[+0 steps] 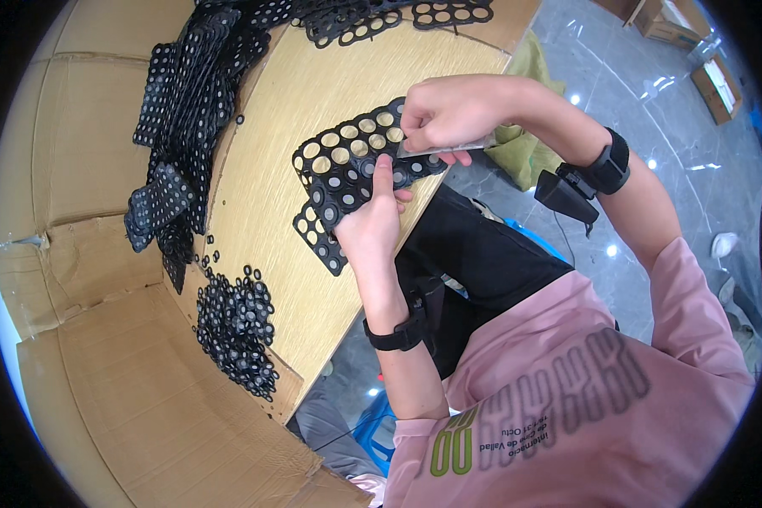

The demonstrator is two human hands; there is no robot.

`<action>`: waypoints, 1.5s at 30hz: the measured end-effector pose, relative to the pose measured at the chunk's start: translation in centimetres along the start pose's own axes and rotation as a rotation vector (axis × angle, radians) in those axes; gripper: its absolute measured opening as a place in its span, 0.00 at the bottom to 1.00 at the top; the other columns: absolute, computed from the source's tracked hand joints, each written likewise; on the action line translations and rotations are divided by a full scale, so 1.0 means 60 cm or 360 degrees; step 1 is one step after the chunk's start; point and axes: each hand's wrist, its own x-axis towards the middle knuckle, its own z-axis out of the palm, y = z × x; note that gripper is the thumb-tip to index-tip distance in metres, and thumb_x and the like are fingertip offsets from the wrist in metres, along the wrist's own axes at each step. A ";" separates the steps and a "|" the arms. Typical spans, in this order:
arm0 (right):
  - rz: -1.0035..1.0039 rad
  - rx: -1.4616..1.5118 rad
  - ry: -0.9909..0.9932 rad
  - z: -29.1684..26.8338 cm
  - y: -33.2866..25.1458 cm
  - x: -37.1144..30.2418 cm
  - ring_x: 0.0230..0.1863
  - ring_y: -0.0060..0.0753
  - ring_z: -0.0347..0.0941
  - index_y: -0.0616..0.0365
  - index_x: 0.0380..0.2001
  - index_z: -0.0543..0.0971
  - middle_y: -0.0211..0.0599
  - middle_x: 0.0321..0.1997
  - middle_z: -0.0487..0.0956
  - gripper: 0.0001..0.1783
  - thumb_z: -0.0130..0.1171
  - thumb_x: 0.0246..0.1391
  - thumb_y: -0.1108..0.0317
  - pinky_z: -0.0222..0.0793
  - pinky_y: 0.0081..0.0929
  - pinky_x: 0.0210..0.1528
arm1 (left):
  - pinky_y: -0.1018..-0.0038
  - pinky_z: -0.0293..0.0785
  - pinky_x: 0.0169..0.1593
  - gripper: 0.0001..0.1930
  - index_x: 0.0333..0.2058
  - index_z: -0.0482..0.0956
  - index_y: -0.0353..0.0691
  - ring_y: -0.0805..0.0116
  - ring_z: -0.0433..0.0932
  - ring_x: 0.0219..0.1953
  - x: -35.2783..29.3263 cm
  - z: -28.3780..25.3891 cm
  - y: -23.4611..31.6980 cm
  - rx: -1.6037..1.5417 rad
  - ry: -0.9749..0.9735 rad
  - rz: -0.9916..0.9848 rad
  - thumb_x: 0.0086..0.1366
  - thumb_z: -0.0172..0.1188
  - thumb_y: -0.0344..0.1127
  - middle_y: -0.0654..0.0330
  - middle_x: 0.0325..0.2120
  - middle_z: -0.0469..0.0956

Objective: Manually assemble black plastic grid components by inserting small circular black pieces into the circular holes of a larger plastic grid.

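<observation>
- My left hand [371, 222] clamps the black perforated plastic sheet [356, 165] above the wooden table's [279, 118] edge.
- My right hand [449, 110] pinches its far end.
- Punched black rings [237, 326] lie heaped; stacked sheets [186, 93] remain.

I see a black perforated holder sheet [347, 161], matt moulded plastic with round holes, gripped by my left hand [371, 222]. My right hand [449, 112] pinches a thin, flat blade-like tool [449, 149] with a dull grey metallic look. The table top [288, 110] is pale yellow wood-grain board, smooth with a slight sheen. A pile of small black rings [237, 326] looks matt, like plastic or rubber. Brown corrugated cardboard [135, 381] is dull and creased. The grey floor [635, 93] is glossy polished tile. My pink shirt [584, 398] is soft cloth.
</observation>
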 end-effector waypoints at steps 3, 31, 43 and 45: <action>0.0000 -0.0001 0.0007 0.000 -0.003 -0.002 0.18 0.27 0.76 0.66 0.19 0.74 0.39 0.18 0.77 0.16 0.48 0.54 0.65 0.68 0.24 0.23 | 0.80 0.67 0.20 0.11 0.32 0.77 0.32 0.76 0.75 0.17 -0.002 0.004 0.000 -0.0036 0.0023 0.0007 0.61 0.62 0.36 0.62 0.23 0.79; -0.0042 -0.0086 0.0171 0.000 -0.005 -0.012 0.17 0.29 0.75 0.65 0.15 0.71 0.41 0.15 0.76 0.17 0.47 0.52 0.65 0.68 0.25 0.21 | 0.76 0.69 0.42 0.24 0.38 0.80 0.40 0.73 0.78 0.30 0.002 -0.018 0.003 0.0811 -0.0066 -0.0365 0.60 0.55 0.57 0.64 0.20 0.81; 0.0020 0.0066 -0.0227 -0.030 0.017 -0.008 0.29 0.30 0.79 0.69 0.23 0.75 0.42 0.26 0.80 0.14 0.47 0.54 0.68 0.73 0.25 0.34 | 0.76 0.72 0.44 0.17 0.38 0.80 0.34 0.70 0.79 0.36 0.011 0.012 0.012 0.0399 -0.0106 0.0010 0.59 0.63 0.43 0.57 0.29 0.82; -0.0004 0.0159 -0.0239 -0.032 0.018 -0.013 0.29 0.30 0.80 0.70 0.25 0.75 0.42 0.27 0.80 0.14 0.47 0.54 0.68 0.73 0.25 0.35 | 0.77 0.72 0.41 0.16 0.37 0.80 0.34 0.71 0.80 0.33 0.008 0.013 0.018 0.0432 -0.0119 -0.0060 0.59 0.62 0.41 0.58 0.28 0.82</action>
